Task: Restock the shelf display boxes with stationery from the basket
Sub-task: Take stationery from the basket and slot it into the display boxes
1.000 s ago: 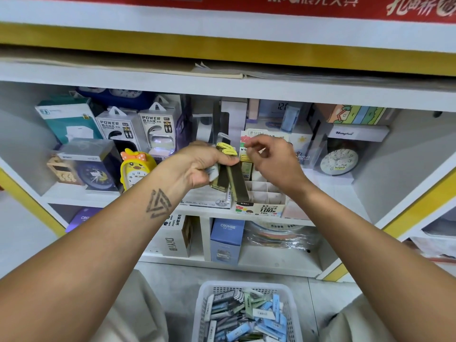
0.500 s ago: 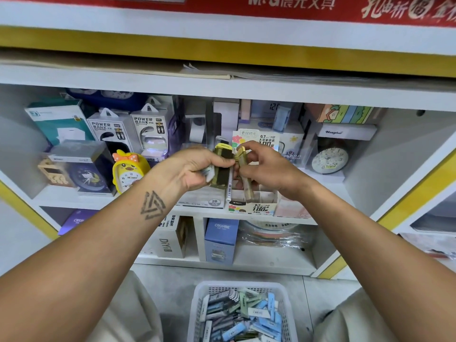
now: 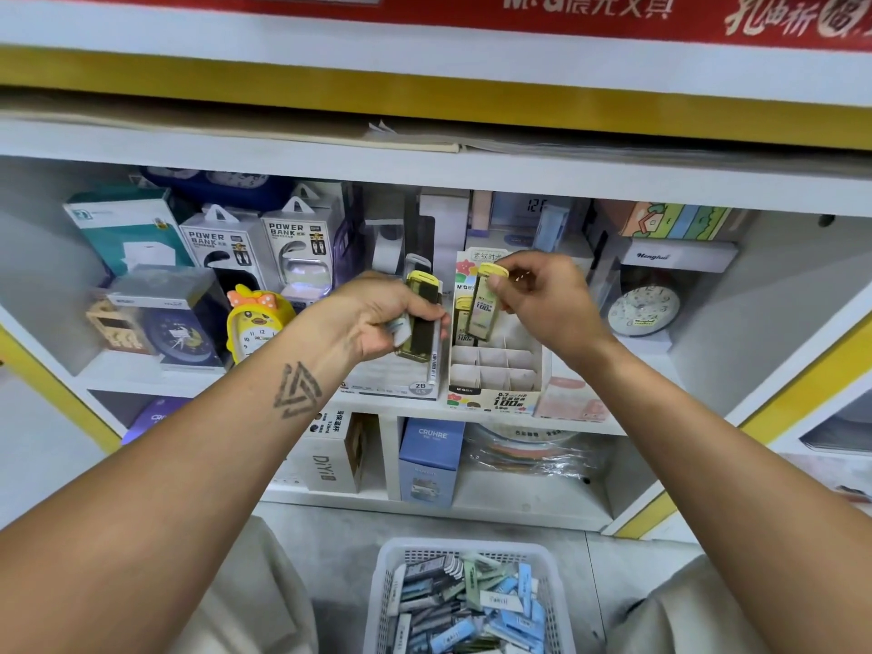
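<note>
Now: the right hand (image 3: 542, 304) pinches one slim, yellow-capped lead case (image 3: 483, 306) by its top, upright over the back cells of the white cardboard display box (image 3: 495, 370), whose front cells are bare. The left hand (image 3: 377, 313) grips a small bundle of lead cases (image 3: 420, 318), dark with a yellow cap. Half a second ago both hands met at the bundle; now they are apart. A white plastic mesh basket (image 3: 465, 601) of flat packets sits on the grey floor below the white shelf (image 3: 472, 410).
</note>
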Tool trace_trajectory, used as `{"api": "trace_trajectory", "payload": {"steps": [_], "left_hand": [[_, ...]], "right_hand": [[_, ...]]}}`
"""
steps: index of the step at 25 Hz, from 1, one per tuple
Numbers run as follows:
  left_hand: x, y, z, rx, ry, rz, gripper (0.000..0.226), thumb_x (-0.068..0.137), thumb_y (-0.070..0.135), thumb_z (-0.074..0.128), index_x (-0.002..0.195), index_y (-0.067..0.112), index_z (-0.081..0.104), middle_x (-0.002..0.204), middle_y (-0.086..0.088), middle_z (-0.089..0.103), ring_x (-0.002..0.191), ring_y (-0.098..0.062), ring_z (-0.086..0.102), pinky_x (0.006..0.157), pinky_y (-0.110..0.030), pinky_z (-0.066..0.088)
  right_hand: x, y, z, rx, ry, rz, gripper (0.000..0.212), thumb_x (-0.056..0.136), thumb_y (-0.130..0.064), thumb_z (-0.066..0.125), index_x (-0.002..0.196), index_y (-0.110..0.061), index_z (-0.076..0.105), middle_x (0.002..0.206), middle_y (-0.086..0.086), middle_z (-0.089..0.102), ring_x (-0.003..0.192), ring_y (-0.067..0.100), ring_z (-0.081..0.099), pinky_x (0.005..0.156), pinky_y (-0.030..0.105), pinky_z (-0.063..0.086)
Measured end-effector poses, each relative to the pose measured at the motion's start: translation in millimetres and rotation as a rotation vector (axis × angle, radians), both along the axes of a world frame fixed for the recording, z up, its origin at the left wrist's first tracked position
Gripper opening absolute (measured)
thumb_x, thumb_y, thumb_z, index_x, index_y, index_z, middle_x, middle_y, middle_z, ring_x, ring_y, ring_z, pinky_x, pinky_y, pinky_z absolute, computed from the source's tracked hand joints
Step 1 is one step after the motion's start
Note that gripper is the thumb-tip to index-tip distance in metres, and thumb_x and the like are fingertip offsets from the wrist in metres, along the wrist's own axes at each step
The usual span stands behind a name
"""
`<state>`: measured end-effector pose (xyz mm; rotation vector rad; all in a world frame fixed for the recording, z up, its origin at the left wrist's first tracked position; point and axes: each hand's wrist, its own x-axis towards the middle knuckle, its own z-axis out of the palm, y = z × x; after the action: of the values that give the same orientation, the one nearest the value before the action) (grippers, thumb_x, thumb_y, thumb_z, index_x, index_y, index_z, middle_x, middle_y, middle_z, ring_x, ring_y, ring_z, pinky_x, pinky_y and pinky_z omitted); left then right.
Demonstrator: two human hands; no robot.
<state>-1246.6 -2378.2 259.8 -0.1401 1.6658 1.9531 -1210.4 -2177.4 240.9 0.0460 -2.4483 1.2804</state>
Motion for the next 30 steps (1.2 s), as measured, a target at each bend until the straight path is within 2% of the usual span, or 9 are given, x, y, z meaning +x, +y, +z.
{"api": "trace_trajectory", "payload": {"steps": [5, 8, 12, 13, 16, 20, 23, 26, 30], "left_hand": [[0, -1, -1, -0.002, -0.025, -0.042, 0.02, 0.081, -0.021, 0.059, 0.092, -0.004, 0.058, 0.067, -0.02, 0.069, 0.071, -0.03, 0.07, 0.065, -0.045, 0.062], [3, 0, 1, 0.01, -0.037, -0.075, 0.019, 0.083, -0.021, 0.058, 0.092, -0.004, 0.058, 0.068, -0.02, 0.069, 0.075, -0.03, 0.068, 0.07, -0.045, 0.06], [6, 3, 1, 0.036, -0.031, -0.102, 0.019, 0.085, -0.02, 0.056, 0.091, -0.002, 0.061, 0.073, -0.018, 0.068, 0.082, -0.029, 0.067, 0.087, -0.047, 0.055], [7, 5, 2, 0.039, -0.025, -0.109, 0.019, 0.085, -0.02, 0.056, 0.091, -0.002, 0.061, 0.074, -0.018, 0.069, 0.082, -0.029, 0.068, 0.089, -0.046, 0.054], [12, 10, 3, 0.057, 0.013, -0.126, 0.025, 0.083, -0.022, 0.058, 0.1, -0.005, 0.063, 0.076, -0.019, 0.07, 0.079, -0.03, 0.07, 0.077, -0.047, 0.061], [18, 14, 7, 0.09, 0.031, -0.15, 0.04, 0.079, -0.022, 0.062, 0.117, -0.011, 0.061, 0.095, -0.027, 0.072, 0.083, -0.035, 0.074, 0.068, -0.047, 0.062], [16, 17, 7, 0.111, 0.027, -0.087, 0.05, 0.078, -0.022, 0.063, 0.126, -0.011, 0.055, 0.112, -0.031, 0.067, 0.089, -0.039, 0.072, 0.067, -0.05, 0.061], [16, 25, 5, 0.149, 0.042, -0.057, 0.046, 0.079, -0.021, 0.064, 0.122, -0.009, 0.055, 0.094, -0.028, 0.068, 0.078, -0.035, 0.073, 0.064, -0.046, 0.061], [18, 36, 3, 0.153, 0.051, -0.049, 0.039, 0.078, -0.018, 0.066, 0.115, -0.007, 0.059, 0.08, -0.024, 0.069, 0.067, -0.029, 0.072, 0.058, -0.038, 0.06]], "right_hand": [[-1, -6, -11, 0.218, 0.081, 0.01, 0.011, 0.094, -0.017, 0.069, 0.102, -0.023, 0.067, 0.078, -0.007, 0.068, 0.071, 0.014, 0.067, 0.071, 0.039, 0.057], [-1, -9, -20, 0.307, 0.052, 0.043, 0.018, 0.095, -0.008, 0.063, 0.107, -0.019, 0.057, 0.082, 0.004, 0.066, 0.074, 0.022, 0.068, 0.067, 0.042, 0.057], [1, -11, -22, 0.478, 0.101, 0.009, 0.017, 0.096, -0.003, 0.057, 0.101, -0.006, 0.073, 0.089, 0.008, 0.074, 0.079, 0.02, 0.067, 0.074, 0.031, 0.052], [2, -14, -18, 0.36, 0.069, 0.004, 0.016, 0.096, -0.006, 0.059, 0.1, -0.007, 0.075, 0.087, 0.004, 0.074, 0.073, 0.015, 0.065, 0.072, 0.028, 0.05], [7, -19, -4, -0.28, -0.202, 0.134, 0.013, 0.098, -0.02, 0.064, 0.1, -0.01, 0.072, 0.068, 0.001, 0.07, 0.057, 0.011, 0.061, 0.052, 0.025, 0.047], [13, -11, 5, -0.531, -0.285, 0.121, 0.018, 0.091, -0.005, 0.071, 0.107, 0.003, 0.067, 0.078, 0.014, 0.069, 0.06, 0.017, 0.061, 0.052, 0.024, 0.044], [15, 11, 19, -0.664, -0.185, 0.068, 0.015, 0.091, 0.002, 0.066, 0.105, 0.002, 0.069, 0.076, 0.01, 0.069, 0.059, 0.017, 0.059, 0.053, 0.024, 0.048], [18, 43, 32, -0.492, 0.067, -0.094, 0.009, 0.09, 0.002, 0.064, 0.096, -0.003, 0.068, 0.069, 0.01, 0.065, 0.052, 0.018, 0.055, 0.05, 0.03, 0.047], [22, 73, 30, 0.077, 0.275, -0.281, 0.009, 0.09, -0.006, 0.064, 0.098, -0.008, 0.066, 0.078, 0.008, 0.068, 0.07, 0.028, 0.066, 0.066, 0.043, 0.055]]}}
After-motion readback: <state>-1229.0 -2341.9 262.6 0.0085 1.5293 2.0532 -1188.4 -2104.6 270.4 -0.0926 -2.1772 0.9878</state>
